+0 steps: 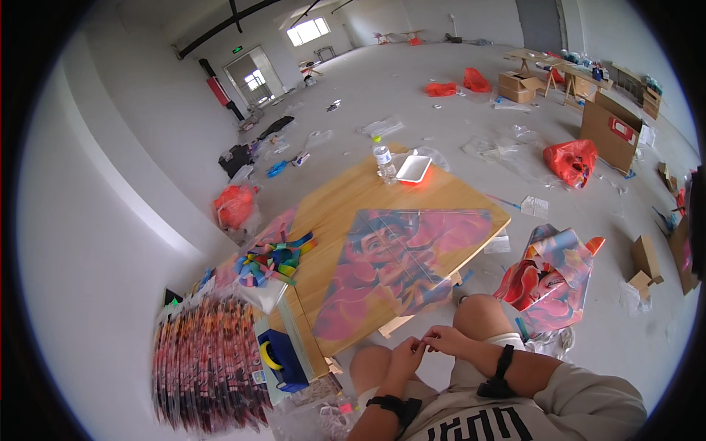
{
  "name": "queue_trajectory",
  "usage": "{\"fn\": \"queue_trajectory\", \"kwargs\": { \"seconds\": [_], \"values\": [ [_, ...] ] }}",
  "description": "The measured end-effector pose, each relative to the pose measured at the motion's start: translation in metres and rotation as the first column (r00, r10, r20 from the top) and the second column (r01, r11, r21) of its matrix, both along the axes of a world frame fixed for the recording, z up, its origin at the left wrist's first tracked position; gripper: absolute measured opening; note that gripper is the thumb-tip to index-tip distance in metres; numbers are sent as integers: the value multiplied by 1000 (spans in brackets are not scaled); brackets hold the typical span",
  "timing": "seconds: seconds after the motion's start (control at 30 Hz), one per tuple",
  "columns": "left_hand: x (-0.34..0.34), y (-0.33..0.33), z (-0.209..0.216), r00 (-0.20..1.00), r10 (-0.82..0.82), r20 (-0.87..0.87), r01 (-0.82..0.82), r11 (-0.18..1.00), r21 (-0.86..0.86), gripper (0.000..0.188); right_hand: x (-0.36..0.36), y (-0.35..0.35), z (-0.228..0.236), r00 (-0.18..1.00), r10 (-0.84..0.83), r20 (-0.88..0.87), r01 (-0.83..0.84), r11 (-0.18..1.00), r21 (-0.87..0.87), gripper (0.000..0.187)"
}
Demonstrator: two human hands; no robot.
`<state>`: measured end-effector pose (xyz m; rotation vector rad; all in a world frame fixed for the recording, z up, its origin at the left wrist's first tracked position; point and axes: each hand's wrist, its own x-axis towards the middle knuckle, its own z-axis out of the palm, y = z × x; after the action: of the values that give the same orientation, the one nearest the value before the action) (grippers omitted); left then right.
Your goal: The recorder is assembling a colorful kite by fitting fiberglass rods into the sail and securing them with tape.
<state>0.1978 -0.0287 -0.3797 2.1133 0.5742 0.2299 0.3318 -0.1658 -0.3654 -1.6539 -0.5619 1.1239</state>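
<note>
My left hand (pixel 409 353) and my right hand (pixel 443 341) meet above my lap, just off the near edge of the wooden table (pixel 331 250). Their fingers are pinched together at the tips. Whatever they hold, if anything, is too small to make out. Across the table lies a colourful printed kite (pixel 390 257) with thin straight lines like rods over it, its lower corner nearest my hands. Neither hand touches it. To my left, a heap of rainbow ribbons (pixel 272 261) rests at the table's side.
A blue tape dispenser (pixel 283 364) with a yellow roll stands by the left edge, beside many plastic-wrapped prints (pixel 209 364). A bottle (pixel 384 163) and a white-and-red tray (pixel 414 169) sit at the far corner. Another printed sheet (pixel 551 283) lies right of my knee.
</note>
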Motion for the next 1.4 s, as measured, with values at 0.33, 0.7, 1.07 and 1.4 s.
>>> {"fn": "queue_trajectory", "kwargs": {
  "seconds": [0.33,0.7,1.07,1.4],
  "values": [
    [10,-5,5,1000,-3,-21,3,1000,-17,24,9,-4,-6,999,9,-49,-10,1000,-11,21],
    [7,-4,1,1000,-16,-21,16,1000,13,28,6,-4,-4,997,9,-72,-11,1000,-25,20],
    [4,-2,-3,999,-26,-18,26,1000,-17,27,5,-3,-8,998,21,-64,-23,999,-29,19],
    [4,-1,-3,998,-38,-43,37,999,-11,28,6,-4,-8,997,35,-74,-36,999,-11,20]
  ]
}}
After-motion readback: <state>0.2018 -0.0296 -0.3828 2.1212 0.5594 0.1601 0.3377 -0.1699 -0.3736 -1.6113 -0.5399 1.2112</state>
